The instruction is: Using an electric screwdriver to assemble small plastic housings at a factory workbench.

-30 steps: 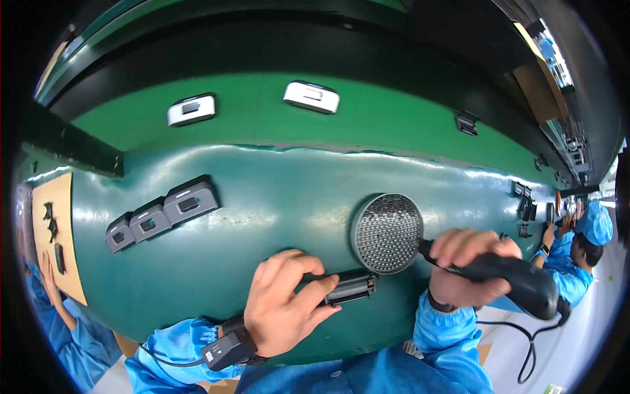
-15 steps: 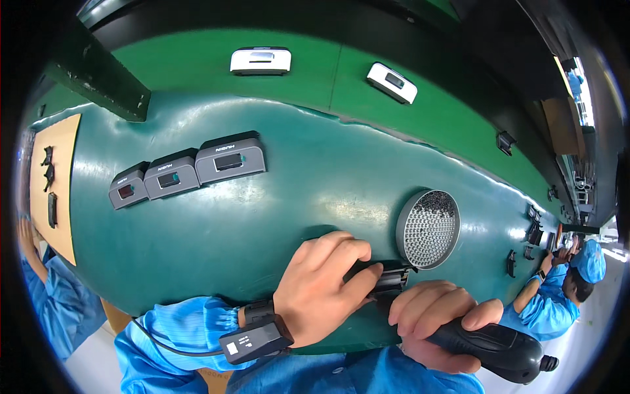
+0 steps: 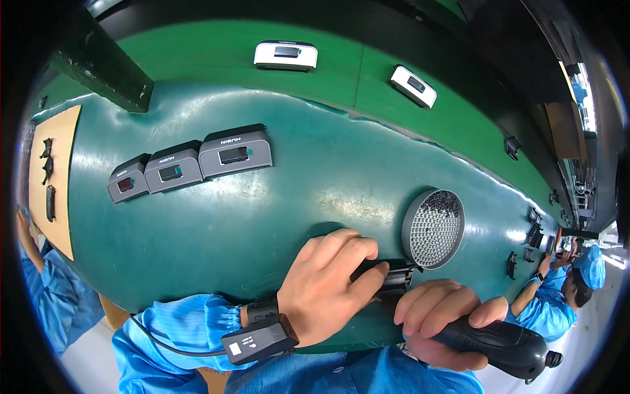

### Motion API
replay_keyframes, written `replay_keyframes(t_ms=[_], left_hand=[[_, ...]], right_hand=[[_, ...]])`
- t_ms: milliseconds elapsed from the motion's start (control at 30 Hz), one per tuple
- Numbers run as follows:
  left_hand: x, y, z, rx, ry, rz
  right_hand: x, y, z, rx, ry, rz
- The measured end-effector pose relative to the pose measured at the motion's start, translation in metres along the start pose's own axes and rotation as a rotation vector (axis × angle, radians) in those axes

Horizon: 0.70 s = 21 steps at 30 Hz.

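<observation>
My left hand point(image 3: 330, 282) is closed around a dark plastic housing point(image 3: 398, 278) at the near edge of the green table and presses it down; much of the part is hidden under the fingers. Wrapped in my right hand point(image 3: 453, 325) is a black electric screwdriver point(image 3: 499, 343), lying nearly level, its front end pointing left toward the housing. The tip is hidden by my fingers, so I cannot tell whether it touches the part. Just beyond my hands stands a round grey tray point(image 3: 433, 240) of small dark screws, most of them heaped at its far side.
Three grey device housings point(image 3: 235, 154) stand in a row at left. White devices point(image 3: 286, 55) ride on the green conveyor belt point(image 3: 210, 59) behind. A dark post point(image 3: 111, 69) rises at far left, near a tan board point(image 3: 60, 203). A co-worker point(image 3: 558, 295) sits at right.
The belt has carried the white devices to the right. Both hands, the housing and the screwdriver keep nearly the same position; the whole view has shifted slightly.
</observation>
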State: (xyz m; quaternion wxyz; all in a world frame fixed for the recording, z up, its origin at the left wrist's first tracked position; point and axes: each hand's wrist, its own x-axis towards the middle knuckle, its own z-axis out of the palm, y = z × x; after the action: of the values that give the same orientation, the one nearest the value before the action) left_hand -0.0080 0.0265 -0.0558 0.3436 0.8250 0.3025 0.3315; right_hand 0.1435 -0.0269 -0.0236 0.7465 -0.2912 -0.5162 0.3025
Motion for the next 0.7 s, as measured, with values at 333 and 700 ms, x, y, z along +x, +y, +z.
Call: replay_keyframes(t_ms=[333,700], left_hand=[[0.002,0.007,-0.002,-0.084,0.004,-0.006],[0.010,0.008,0.003,-0.079,-0.060,0.092]], right_hand=[[0.009,-0.017,-0.010,0.126,0.071,0.142],[0.016,-0.020,-0.017,0.117,0.058,0.090]])
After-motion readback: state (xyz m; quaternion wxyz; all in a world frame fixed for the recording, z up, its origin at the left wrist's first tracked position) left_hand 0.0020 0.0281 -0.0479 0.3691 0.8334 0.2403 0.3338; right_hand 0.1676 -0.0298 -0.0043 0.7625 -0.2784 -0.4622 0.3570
